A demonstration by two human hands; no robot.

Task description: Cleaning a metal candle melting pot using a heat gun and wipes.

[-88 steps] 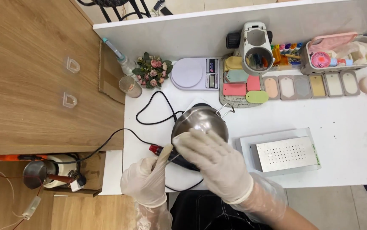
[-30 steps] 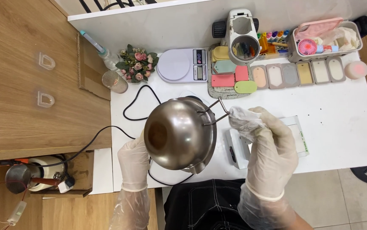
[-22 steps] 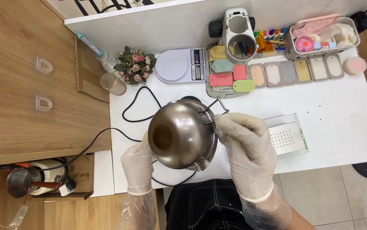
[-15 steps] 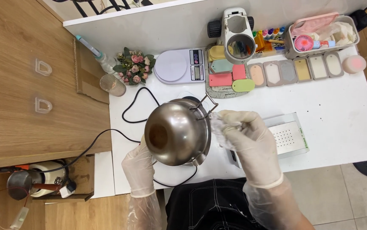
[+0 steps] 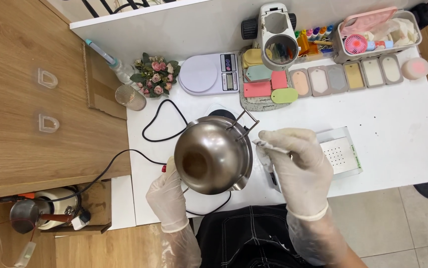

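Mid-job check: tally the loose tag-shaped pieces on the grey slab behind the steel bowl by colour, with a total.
Yellow tag: 1
Teal tag: 1
Pink tags: 2
Green tag: 1
Total: 5

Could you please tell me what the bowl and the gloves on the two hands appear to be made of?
The bowl looks like polished metal, probably stainless steel: it is silver and mirrors its surroundings. The gloves on the left hand and right hand look like thin, translucent plastic or vinyl, wrinkled and loose at the cuffs.
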